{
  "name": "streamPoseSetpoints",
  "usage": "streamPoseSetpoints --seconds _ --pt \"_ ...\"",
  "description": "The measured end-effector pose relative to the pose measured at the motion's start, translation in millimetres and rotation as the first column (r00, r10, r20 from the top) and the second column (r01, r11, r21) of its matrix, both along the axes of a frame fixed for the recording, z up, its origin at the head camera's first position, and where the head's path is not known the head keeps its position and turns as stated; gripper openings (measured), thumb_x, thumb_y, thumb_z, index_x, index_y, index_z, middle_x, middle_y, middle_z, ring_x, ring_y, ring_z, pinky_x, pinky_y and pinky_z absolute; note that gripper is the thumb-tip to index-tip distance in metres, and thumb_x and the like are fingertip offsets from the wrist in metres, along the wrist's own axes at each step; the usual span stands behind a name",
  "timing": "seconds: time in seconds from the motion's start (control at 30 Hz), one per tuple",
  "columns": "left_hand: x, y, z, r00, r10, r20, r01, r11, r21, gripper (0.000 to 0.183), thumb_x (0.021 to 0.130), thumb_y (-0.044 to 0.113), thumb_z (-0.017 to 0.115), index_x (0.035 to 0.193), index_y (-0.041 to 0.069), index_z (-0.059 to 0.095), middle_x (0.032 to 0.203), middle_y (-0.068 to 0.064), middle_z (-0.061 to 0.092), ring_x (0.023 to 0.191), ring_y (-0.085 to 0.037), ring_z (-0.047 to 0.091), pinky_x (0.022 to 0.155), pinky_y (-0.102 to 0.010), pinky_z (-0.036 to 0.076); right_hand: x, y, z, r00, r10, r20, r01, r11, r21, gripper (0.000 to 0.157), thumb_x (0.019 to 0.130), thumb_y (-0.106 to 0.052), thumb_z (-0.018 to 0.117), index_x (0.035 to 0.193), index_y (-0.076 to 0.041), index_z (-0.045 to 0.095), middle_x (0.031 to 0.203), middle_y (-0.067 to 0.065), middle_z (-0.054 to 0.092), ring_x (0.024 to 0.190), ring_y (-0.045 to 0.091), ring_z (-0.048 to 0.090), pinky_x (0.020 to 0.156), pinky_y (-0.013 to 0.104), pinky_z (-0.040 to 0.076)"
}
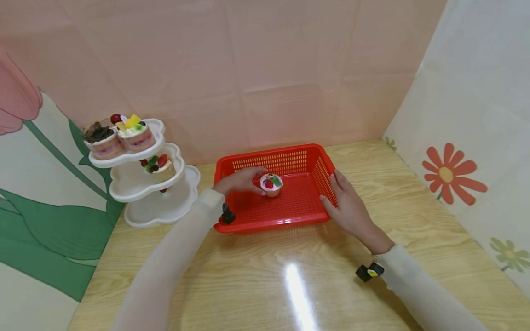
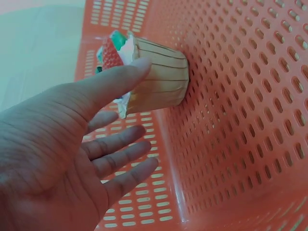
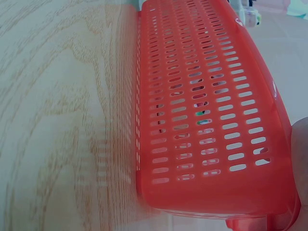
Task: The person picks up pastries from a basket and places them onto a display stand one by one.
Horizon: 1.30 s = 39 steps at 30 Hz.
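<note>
A toy cupcake [image 1: 271, 185] with a strawberry on top and a pleated tan wrapper stands on the floor of a red plastic basket [image 1: 265, 224]. My left hand [image 1: 243, 179] reaches over the basket's left side to it. In the left wrist view the thumb [image 2: 122, 79] lies along the wrapper and the other fingers are spread, fairly straight; the index finger is mostly hidden. My right hand [image 1: 349, 204] holds the basket's right rim near the front corner, thumb toward the inside. Only a sliver of that hand shows in the right wrist view.
A white three-tier stand [image 1: 161, 216] is left of the basket. Two cup cakes [image 1: 138, 138] sit on its top tier, and a fruit-topped cupcake [image 1: 162, 170] on the middle one. Behind the wooden table [image 1: 248, 280] rises a pink backdrop [image 1: 285, 82]; a flower-print panel [image 1: 463, 138] stands right.
</note>
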State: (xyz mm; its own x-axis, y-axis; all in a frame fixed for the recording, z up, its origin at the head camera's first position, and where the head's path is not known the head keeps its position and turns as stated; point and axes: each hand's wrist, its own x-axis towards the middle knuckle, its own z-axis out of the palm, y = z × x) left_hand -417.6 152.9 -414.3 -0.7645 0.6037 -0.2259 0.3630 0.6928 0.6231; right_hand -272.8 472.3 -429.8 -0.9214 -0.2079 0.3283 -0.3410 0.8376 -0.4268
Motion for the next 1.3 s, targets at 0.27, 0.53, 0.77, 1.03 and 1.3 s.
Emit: streamPoseSetpoints --seconds 0.27,0.53,0.77,1.03,1.3 --pt "0.0 5 -2.3 0.999 -0.028 -0.033 0.027 0.999 -0.026 0.080 0.085 0.027 0.084 0.152 0.011 0.044 0.147 -0.008 0.052 0.133 -0.026 0.048 0.114 -0.047 0.039 -0.7 0 -0.7 1.000 0.000 -0.009 0.000 1.000 -0.002 0.072 0.102 -0.032 0.055 0.150 0.015 0.030 0.161 0.031 0.022 0.148 0.047 0.024 0.113 0.065 0.030" --pt "4.1 7 -0.7 1.000 -0.004 -0.023 0.004 1.000 -0.029 0.080 0.084 0.032 0.085 0.151 0.013 0.045 0.142 -0.005 0.056 0.129 -0.024 0.050 0.111 -0.047 0.043 -2.7 -3 -2.6 1.000 0.016 -0.003 -0.016 1.000 -0.008 0.073 0.103 -0.034 0.054 0.150 0.015 0.030 0.162 0.030 0.021 0.148 0.047 0.023 0.113 0.065 0.030" --pt "4.7 11 1.2 0.999 -0.034 -0.020 0.034 0.999 -0.005 0.066 0.085 0.030 0.084 0.139 0.012 0.051 0.129 -0.005 0.060 0.116 -0.022 0.056 0.104 -0.041 0.049 0.6 -1 1.4 1.000 0.002 0.017 -0.002 1.000 -0.001 0.072 0.103 -0.032 0.054 0.151 0.014 0.029 0.163 0.030 0.020 0.148 0.047 0.022 0.114 0.065 0.029" --pt "5.6 10 1.2 0.999 -0.031 0.023 0.032 0.998 -0.046 0.068 0.084 0.033 0.084 0.135 0.009 0.046 0.125 -0.008 0.058 0.111 -0.023 0.055 0.100 -0.037 0.051 -0.6 0 0.0 1.000 -0.003 0.013 0.003 1.000 -0.003 0.072 0.102 -0.033 0.054 0.151 0.014 0.029 0.162 0.030 0.021 0.148 0.047 0.024 0.113 0.065 0.030" --pt "5.7 13 1.4 0.999 -0.050 0.009 0.051 0.993 -0.104 0.074 0.085 0.037 0.082 0.143 0.006 0.046 0.123 -0.007 0.062 0.109 -0.023 0.057 0.101 -0.039 0.050 -0.1 1 1.2 1.000 -0.012 0.021 0.013 1.000 -0.005 0.072 0.103 -0.034 0.054 0.151 0.013 0.029 0.163 0.029 0.021 0.148 0.046 0.023 0.113 0.066 0.031"
